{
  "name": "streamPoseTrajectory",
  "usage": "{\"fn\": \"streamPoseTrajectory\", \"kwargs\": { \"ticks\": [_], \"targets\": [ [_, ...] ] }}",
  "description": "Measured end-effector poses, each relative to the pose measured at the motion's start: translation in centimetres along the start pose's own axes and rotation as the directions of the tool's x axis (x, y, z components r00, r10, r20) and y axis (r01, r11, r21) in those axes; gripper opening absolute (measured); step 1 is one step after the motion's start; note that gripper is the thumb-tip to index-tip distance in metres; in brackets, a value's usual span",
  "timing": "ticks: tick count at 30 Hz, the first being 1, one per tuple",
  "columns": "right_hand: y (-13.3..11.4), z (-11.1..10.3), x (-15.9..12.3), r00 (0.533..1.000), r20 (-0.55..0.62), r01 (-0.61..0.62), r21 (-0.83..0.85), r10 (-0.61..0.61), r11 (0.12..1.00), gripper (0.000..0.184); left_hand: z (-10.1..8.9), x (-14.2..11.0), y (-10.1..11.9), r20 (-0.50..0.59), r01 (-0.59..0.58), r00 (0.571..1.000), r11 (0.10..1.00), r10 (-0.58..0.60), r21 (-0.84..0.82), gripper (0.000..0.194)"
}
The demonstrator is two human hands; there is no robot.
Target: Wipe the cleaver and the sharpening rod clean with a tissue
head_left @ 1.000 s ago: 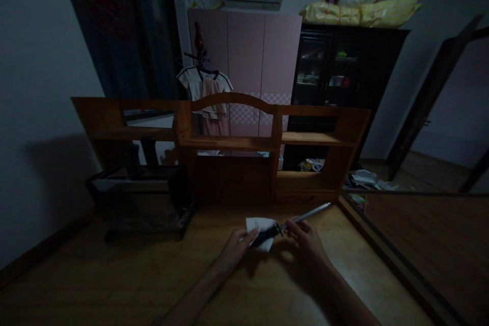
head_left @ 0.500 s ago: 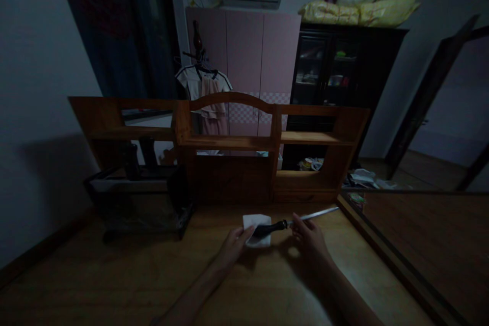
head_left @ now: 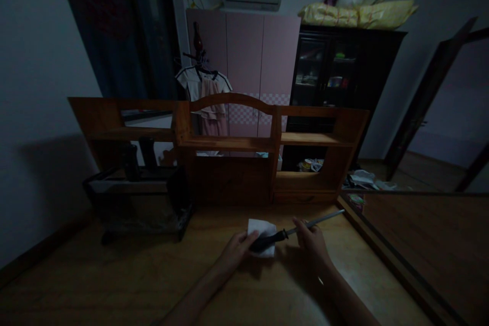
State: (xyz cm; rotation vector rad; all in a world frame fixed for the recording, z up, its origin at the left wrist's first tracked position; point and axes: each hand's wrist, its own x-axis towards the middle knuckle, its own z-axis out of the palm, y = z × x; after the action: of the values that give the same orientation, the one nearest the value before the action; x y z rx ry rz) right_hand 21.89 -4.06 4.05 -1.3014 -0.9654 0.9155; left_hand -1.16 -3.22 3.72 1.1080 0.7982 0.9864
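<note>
A honing steel (head_left: 272, 239) with a black handle and a thin grey metal rod is held above the wooden table (head_left: 214, 285), its tip pointing right and slightly away from me. My left hand (head_left: 237, 248) is closed on the handle's end, with its thumb on top. A white tissue or cloth (head_left: 262, 226) lies under the handle in the same hand; I cannot tell which material it is. My right hand (head_left: 312, 240) pinches the metal rod beyond the guard, fingers closed round it.
A dark rack (head_left: 133, 209) with black-handled tools stands on the table at left. A wooden shelf unit (head_left: 229, 142) runs along the table's back. A raised wooden edge (head_left: 376, 249) borders the right side. The room is dim.
The steel's handle has swung from steeply slanted to flatter, and its tip has moved right. My right hand has shifted slightly right along with it. Both hands keep their hold.
</note>
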Motion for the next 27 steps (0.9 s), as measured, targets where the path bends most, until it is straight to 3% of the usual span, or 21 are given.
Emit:
{"fn": "streamPoseTrajectory", "kwargs": {
  "ticks": [6, 13, 27],
  "targets": [
    [-0.7, -0.7, 0.3, 0.994, -0.104, -0.007, 0.051, 0.013, 0.999, 0.052, -0.3, 0.0, 0.3, -0.018, 0.034, 0.999, 0.999, -0.033, 0.014, 0.045],
    [-0.4, 0.0, -0.3, 0.999, -0.017, -0.037, -0.036, 0.036, 0.999, 0.056, -0.1, -0.3, 0.1, 0.051, 0.012, 0.999, 0.996, -0.016, 0.086, 0.05],
    [-0.2, 0.5, -0.6, 0.981, 0.039, -0.194, 0.09, 0.192, 0.977, 0.055, -0.3, 0.1, -0.1, -0.031, 0.035, 0.999, 0.999, -0.035, 0.01, 0.046]
  ]
}}
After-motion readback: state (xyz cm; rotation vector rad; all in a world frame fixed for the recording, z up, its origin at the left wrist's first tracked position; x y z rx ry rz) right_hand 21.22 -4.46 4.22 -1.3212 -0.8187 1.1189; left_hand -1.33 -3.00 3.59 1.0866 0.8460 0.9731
